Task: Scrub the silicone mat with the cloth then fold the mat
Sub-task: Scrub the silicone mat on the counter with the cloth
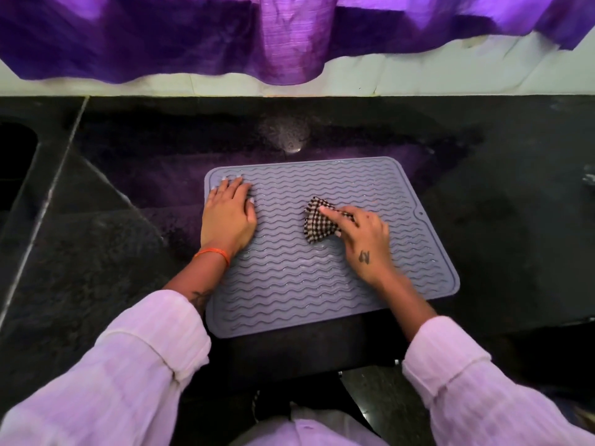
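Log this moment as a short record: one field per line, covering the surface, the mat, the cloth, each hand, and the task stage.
surface: dark stone counter, wet patch behind the mat
mat: grey silicone mat, wavy ribs, lying flat and unfolded
cloth: checked cloth, bunched, on the mat's middle
left hand: flat, fingers straight, pressing the mat's far left corner
right hand: gripping the cloth, index finger extended over it
backdrop: purple curtain above a white ledge
stage: scrubbing; fold not yet done

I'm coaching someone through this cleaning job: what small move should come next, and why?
Probably drag the cloth toward the near edge of the mat. The right hand pinches the cloth mid-mat, the left hand presses the mat's far left corner flat, and the mat still lies unfolded with most ridges uncovered.
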